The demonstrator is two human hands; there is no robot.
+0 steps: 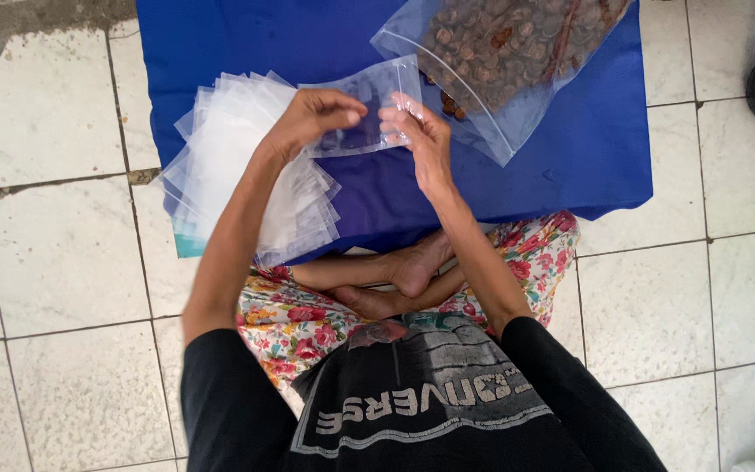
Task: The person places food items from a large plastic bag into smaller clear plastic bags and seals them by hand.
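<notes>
White floor tiles (63, 288) with dark grout lines carry a blue cloth (570, 166), spread flat in front of a seated person with crossed legs. Left hand (312, 118) and right hand (417, 131) are raised above the cloth, each grip pinching one small clear plastic bag (364, 105): the left fingers are pressed on its near left portion, the right fingers on its near right edge. The bag is held roughly level between both hands, clear of the cloth. Just beside the left forearm, a fanned stack of empty clear bags (238, 166) lies on the cloth's left edge. Beyond the right hand, a large clear bag of brown round pieces (509, 52) rests on the cloth, its open mouth facing the hands.
</notes>
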